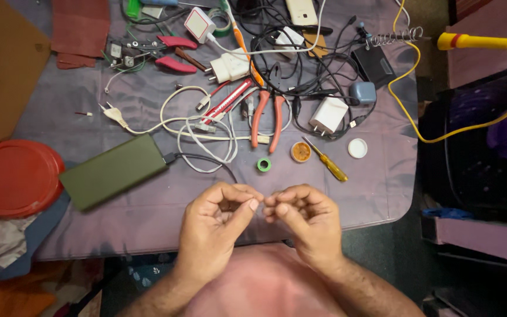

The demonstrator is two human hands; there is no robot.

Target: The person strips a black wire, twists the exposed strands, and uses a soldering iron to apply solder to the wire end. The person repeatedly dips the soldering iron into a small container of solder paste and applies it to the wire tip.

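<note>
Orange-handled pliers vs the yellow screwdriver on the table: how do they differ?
The pliers have two orange-red handles, splayed apart; the screwdriver has one amber-yellow handle. The pliers lie near upright in the head view, partly over cables; the screwdriver lies diagonally on bare cloth. The pliers look longer and bulkier. Both lie untouched, beyond the left hand and right hand.

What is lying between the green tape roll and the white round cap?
In the head view, a small round tin and a yellow-handled screwdriver lie between the green tape roll and the white cap.
</note>
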